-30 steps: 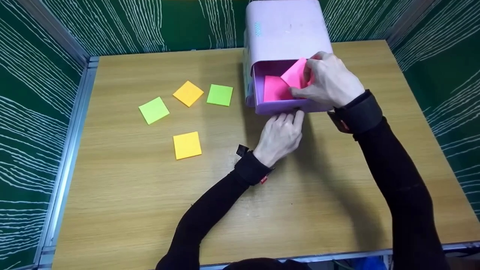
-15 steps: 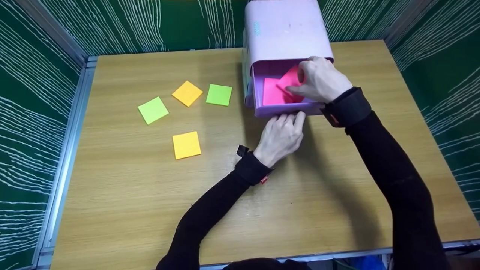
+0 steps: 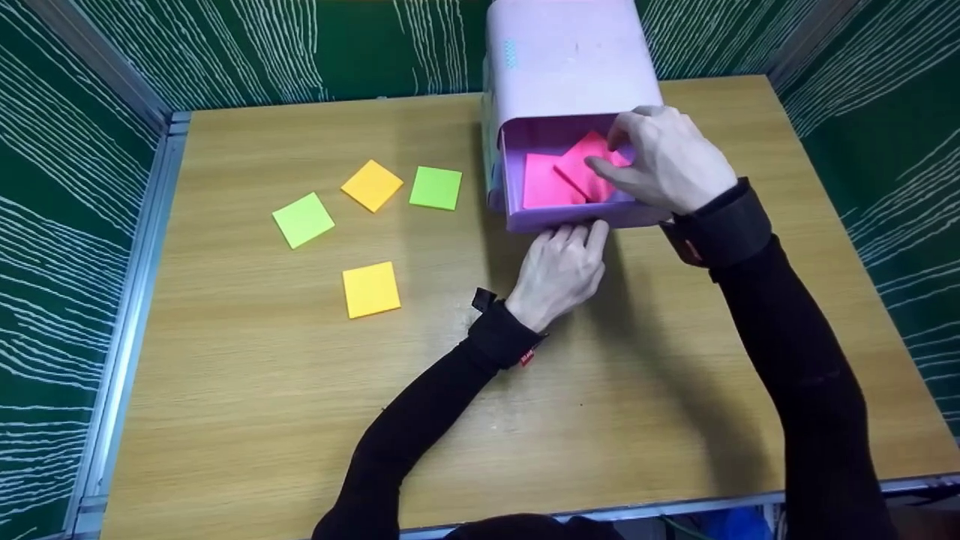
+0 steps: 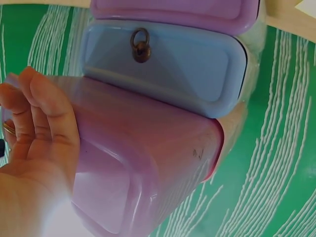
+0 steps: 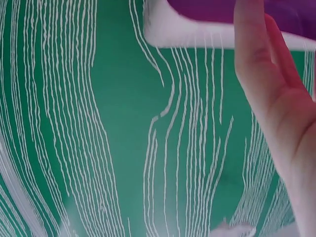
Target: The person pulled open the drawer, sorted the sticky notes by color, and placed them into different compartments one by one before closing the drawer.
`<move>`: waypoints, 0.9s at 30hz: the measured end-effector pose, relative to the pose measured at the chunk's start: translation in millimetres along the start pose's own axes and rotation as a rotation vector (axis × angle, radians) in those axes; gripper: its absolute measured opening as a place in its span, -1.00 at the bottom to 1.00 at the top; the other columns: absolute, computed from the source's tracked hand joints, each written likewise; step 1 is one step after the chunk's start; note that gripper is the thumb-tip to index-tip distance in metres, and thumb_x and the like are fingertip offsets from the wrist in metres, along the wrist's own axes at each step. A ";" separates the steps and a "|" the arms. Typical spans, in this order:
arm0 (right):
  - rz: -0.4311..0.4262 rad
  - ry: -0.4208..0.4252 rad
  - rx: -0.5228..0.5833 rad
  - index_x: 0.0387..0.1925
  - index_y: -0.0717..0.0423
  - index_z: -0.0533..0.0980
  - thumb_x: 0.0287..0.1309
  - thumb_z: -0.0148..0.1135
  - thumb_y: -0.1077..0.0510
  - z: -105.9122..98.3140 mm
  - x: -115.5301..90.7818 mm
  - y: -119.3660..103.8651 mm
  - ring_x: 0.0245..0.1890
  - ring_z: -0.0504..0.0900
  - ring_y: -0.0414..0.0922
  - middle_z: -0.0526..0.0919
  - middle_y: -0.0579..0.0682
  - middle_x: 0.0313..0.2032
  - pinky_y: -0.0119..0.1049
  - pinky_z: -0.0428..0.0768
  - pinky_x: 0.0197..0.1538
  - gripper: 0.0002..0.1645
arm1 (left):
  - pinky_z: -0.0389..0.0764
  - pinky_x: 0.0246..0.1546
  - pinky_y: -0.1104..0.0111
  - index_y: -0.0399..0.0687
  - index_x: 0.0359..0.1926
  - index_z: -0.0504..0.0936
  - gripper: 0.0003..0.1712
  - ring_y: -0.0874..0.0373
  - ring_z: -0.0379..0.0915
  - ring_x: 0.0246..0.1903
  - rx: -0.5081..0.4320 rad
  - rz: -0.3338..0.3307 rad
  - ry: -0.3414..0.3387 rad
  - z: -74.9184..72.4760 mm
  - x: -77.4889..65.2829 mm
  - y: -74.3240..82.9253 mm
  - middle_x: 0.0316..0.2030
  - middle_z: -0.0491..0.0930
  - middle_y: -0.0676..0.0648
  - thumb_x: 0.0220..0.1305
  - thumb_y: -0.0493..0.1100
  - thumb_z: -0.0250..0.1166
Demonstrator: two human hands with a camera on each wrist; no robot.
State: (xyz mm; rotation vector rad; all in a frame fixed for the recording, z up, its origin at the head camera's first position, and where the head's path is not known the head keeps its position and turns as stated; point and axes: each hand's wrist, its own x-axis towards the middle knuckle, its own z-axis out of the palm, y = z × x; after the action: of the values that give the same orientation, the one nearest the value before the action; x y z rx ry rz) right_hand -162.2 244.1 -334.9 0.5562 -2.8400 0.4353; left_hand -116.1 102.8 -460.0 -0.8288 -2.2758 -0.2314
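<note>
Four sticky pads (image 3: 372,290) sat on the left of the table (image 3: 247,390), then the left hand (image 3: 559,270) was up against the purple drawer (image 3: 525,222) at the far side, fingers bent, couldn't tell if gripping. The overlapping pink pads (image 3: 550,182) lay inside, probably light, stiffish and best pinched by opposite edges, with the right hand (image 3: 670,161) close over them, thumb and fingers apart.
</note>
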 end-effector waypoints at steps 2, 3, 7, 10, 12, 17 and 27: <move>-0.025 0.041 0.003 -0.37 0.31 0.55 0.06 0.27 -0.03 -3.2 -4.2 -3.6 -0.41 0.52 0.09 0.64 0.21 -0.35 -0.09 0.47 -0.30 -0.59 | 0.41 -0.59 0.41 -0.03 -0.26 0.48 -0.81 0.23 0.48 -0.56 -0.003 -0.003 0.002 0.0 0.6 -0.8 -0.55 0.54 0.11 0.06 -0.17 0.04; -0.039 0.062 0.002 -0.39 0.30 0.54 0.05 0.28 -0.04 -4.5 -6.3 -5.3 -0.41 0.51 0.10 0.63 0.20 -0.36 -0.08 0.47 -0.30 -0.58 | 0.42 -0.58 0.41 -0.02 -0.27 0.49 -0.82 0.23 0.48 -0.56 -0.004 -0.003 0.003 0.1 1.0 -1.2 -0.55 0.54 0.11 0.06 -0.17 0.05; -0.080 0.109 0.003 -0.41 0.28 0.53 0.05 0.28 -0.06 -7.8 -14.7 -10.4 -0.37 0.51 0.11 0.62 0.20 -0.35 -0.05 0.49 -0.27 -0.59 | 0.44 -0.54 0.45 -0.01 -0.27 0.51 -0.82 0.26 0.48 -0.55 0.008 0.003 0.000 0.1 1.9 -2.4 -0.54 0.54 0.13 0.09 -0.15 0.05; -0.098 0.115 0.003 -0.39 0.27 0.53 0.07 0.26 -0.05 -8.4 -19.8 -12.7 -0.30 0.53 0.12 0.61 0.20 -0.31 -0.02 0.51 -0.20 -0.59 | 0.45 -0.52 0.46 -0.01 -0.26 0.54 -0.80 0.28 0.48 -0.54 0.009 0.008 0.002 0.0 2.8 -3.8 -0.53 0.55 0.14 0.11 -0.14 0.04; -0.104 0.116 0.004 -0.34 0.28 0.53 0.08 0.26 -0.04 -8.7 -23.3 -13.6 -0.25 0.54 0.13 0.61 0.21 -0.27 -0.01 0.52 -0.15 -0.59 | 0.45 -0.53 0.47 -0.02 -0.25 0.55 -0.79 0.29 0.47 -0.55 -0.001 0.011 0.001 -0.2 4.2 -5.4 -0.53 0.55 0.13 0.12 -0.15 0.04; -0.106 0.173 0.024 -0.26 0.30 0.54 0.07 0.27 0.00 -11.4 -33.2 -13.9 -0.15 0.53 0.14 0.62 0.23 -0.16 -0.01 0.51 -0.13 -0.59 | 0.47 -0.53 0.47 -0.07 -0.16 0.57 -0.73 0.28 0.47 -0.56 -0.036 0.005 -0.025 -1.0 11.2 -13.0 -0.50 0.58 0.11 0.13 -0.18 0.04; -0.106 0.264 0.051 -0.24 0.30 0.55 -0.01 0.35 0.04 -8.9 -52.6 -9.3 -0.11 0.54 0.16 0.62 0.23 -0.10 0.08 0.50 -0.06 -0.60 | 0.57 -0.29 0.39 -0.18 0.01 0.47 -0.61 0.16 0.56 -0.34 -0.097 -0.028 -0.164 11.9 37.0 -36.5 -0.28 0.64 -0.01 0.14 -0.18 0.06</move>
State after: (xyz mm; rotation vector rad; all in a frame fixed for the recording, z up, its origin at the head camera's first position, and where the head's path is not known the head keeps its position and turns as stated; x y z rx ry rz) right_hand -109.6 256.3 -338.2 0.6071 -2.5420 0.5214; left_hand -166.0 97.3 -441.9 -0.8950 -2.4466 -0.2978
